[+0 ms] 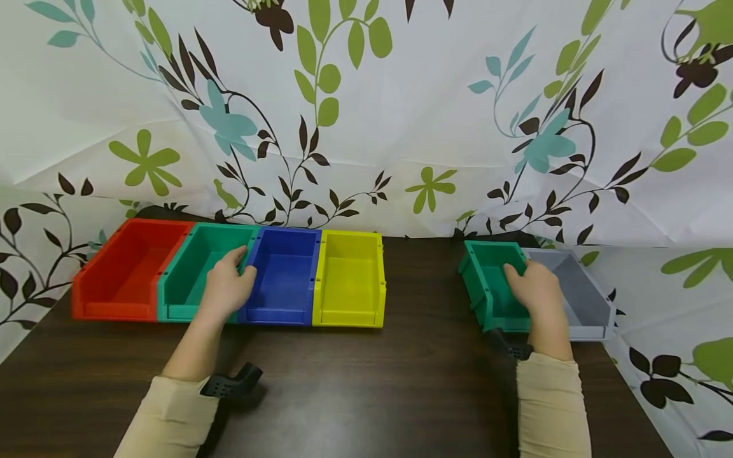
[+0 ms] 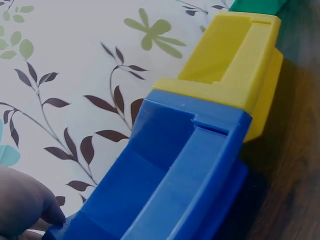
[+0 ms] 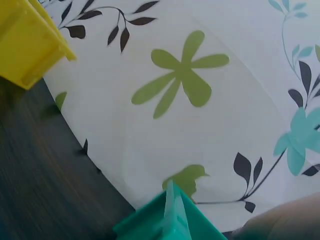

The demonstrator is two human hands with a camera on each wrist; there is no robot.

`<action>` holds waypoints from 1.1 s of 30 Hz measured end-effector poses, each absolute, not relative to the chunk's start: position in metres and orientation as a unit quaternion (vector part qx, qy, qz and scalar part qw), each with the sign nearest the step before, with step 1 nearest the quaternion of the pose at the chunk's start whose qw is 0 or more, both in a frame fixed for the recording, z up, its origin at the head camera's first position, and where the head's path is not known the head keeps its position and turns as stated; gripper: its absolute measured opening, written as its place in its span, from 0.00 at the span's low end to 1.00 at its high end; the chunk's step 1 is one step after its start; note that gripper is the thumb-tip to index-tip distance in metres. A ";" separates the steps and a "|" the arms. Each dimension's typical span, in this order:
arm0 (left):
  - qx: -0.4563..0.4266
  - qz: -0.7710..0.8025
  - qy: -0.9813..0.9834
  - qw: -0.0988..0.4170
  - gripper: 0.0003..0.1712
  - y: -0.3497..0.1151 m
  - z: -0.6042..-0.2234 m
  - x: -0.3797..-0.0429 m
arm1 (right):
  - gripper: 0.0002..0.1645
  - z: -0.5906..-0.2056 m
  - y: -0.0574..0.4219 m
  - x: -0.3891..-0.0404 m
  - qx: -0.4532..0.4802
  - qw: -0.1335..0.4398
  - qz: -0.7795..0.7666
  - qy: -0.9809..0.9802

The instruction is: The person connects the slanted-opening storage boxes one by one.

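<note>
On the bench (image 1: pixel 366 394), the fingers of the left hand (image 1: pixel 224 286) pinch the left green bin (image 1: pixel 193 270) against the blue bin (image 1: pixel 283 273), the right hand's (image 1: pixel 537 286) the right green bin (image 1: pixel 499 298) against the gray bin (image 1: pixel 584 292), presumably keeping adjoining walls together.

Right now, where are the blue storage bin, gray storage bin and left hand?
Blue storage bin (image 1: pixel 286 286), head view: inner floor.
Gray storage bin (image 1: pixel 585 300), head view: inner floor.
Left hand (image 1: pixel 226 285), head view: back of it.

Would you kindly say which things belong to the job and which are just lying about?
Seemingly in use: left green bin, blue bin (left hand); right green bin, grey bin (right hand).
Seemingly idle: red bin, yellow bin, patterned sheet.
</note>
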State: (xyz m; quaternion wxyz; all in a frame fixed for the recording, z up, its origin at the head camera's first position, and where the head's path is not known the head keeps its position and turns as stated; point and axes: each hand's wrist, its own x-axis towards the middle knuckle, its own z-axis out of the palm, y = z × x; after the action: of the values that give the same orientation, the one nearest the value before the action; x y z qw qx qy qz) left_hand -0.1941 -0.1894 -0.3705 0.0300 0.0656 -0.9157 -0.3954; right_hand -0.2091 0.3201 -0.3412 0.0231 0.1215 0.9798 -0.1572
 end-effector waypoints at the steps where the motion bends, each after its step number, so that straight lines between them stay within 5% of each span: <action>1: 0.066 -0.395 -0.916 0.026 0.33 -0.191 -0.370 -0.194 | 0.45 -0.341 0.322 -0.209 0.125 0.032 -0.150 0.980; 21: 0.071 -0.364 -0.929 -0.011 0.34 -0.213 -0.359 -0.187 | 0.43 -0.347 0.288 -0.212 0.062 0.024 -0.153 0.986; 33: 0.029 -0.342 -0.930 0.132 0.30 -0.193 -0.361 -0.189 | 0.40 -0.350 0.265 -0.212 0.027 -0.003 -0.132 0.991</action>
State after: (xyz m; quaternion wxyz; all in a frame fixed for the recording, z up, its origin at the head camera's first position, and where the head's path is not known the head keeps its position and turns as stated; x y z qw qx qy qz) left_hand -0.1887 -0.1928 -0.3615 0.1321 0.0295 -0.9297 -0.3425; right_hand -0.2116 0.2646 -0.3501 -0.0031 0.0274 0.9908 -0.1323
